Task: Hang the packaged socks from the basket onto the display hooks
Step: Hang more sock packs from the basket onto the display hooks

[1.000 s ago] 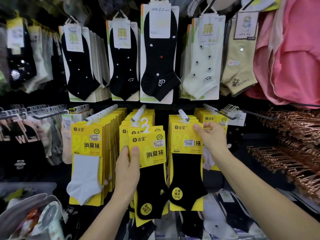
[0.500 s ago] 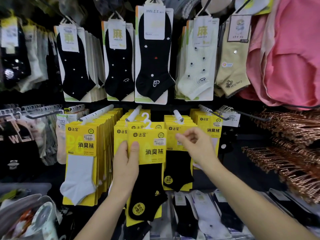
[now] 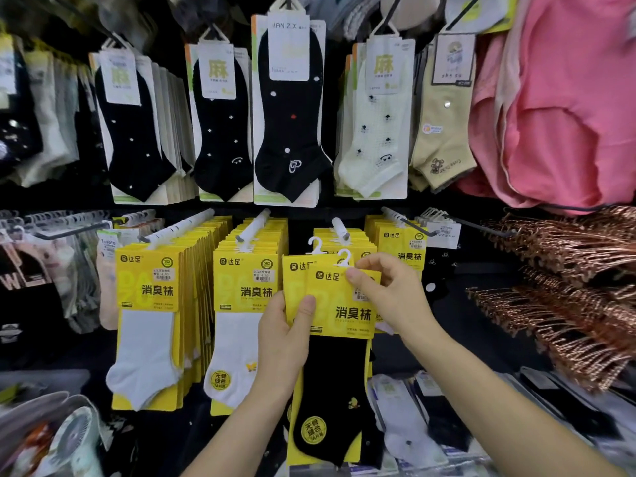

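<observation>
- Two yellow sock packs are in the left hand (image 3: 282,342), one behind the other. Both have a little hanger on top, and the front pack (image 3: 344,304) shows a black sock.
- The left hand grips them by the side of the yellow card, with the thumb on the front.
- One second ago the right hand (image 3: 392,294) was up at the hung packs (image 3: 325,234) on the white peg (image 3: 340,228). Now it has come back. It pinches the top corner of the front pack, just beside its white hanger (image 3: 344,257).
- The held packs have moved too. They were in front of the next row to the left. Now they sit just under the white peg.
- I think this means one pack is done and the next turn is starting. The right hand looks ready to pull the front pack off the bunch.
- After that, the curl of the white hanger has to go over the tip of the peg, which is near and just above.
- The back pack (image 3: 296,280) could slide along with the front one, so the left hand needs to hold it tight.
- I cannot tell where the basket is. The low left corner is too blurry.
</observation>
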{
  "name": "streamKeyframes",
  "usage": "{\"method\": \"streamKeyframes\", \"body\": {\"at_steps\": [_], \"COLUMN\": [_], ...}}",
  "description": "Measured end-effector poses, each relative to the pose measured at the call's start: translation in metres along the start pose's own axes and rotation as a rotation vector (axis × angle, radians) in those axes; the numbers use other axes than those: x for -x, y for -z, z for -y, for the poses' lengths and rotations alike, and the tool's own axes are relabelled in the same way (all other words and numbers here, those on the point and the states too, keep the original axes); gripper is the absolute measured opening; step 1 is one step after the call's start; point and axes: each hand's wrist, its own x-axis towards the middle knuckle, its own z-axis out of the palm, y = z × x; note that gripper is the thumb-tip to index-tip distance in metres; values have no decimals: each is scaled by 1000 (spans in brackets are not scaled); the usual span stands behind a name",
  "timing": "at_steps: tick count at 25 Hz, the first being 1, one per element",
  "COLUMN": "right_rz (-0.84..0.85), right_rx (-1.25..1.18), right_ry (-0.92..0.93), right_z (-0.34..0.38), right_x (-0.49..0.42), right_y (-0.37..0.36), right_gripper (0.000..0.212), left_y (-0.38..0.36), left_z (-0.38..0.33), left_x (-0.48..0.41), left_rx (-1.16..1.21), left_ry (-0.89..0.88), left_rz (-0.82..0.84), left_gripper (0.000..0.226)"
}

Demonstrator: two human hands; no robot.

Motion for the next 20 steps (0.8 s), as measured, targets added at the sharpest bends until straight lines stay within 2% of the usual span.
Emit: {"method": "streamKeyframes", "body": {"at_steps": [4, 9, 12, 15, 20], "right_rz": [-33, 38, 15, -9, 20], "right_rx": [-17, 49, 40, 30, 150], "right_ry": [18, -61, -89, -66, -69], "right_z": [5, 8, 13, 18, 9], "right_x": [-10, -22, -37, -52, -66], "right_y": [8, 11, 11, 11, -2], "right_gripper": [16, 13, 11, 19, 19], "left_y": [-6, -8, 0, 24, 56], "left_z": [2, 5, 3, -1, -3], "left_x": [0, -5, -9, -15, -23], "left_rx": [-22, -45, -51, -69, -112], "left_ry": [9, 1, -36, -86, -95], "left_rz": [16, 49, -45, -162, -214], "left_gripper": [3, 5, 17, 22, 17]}}
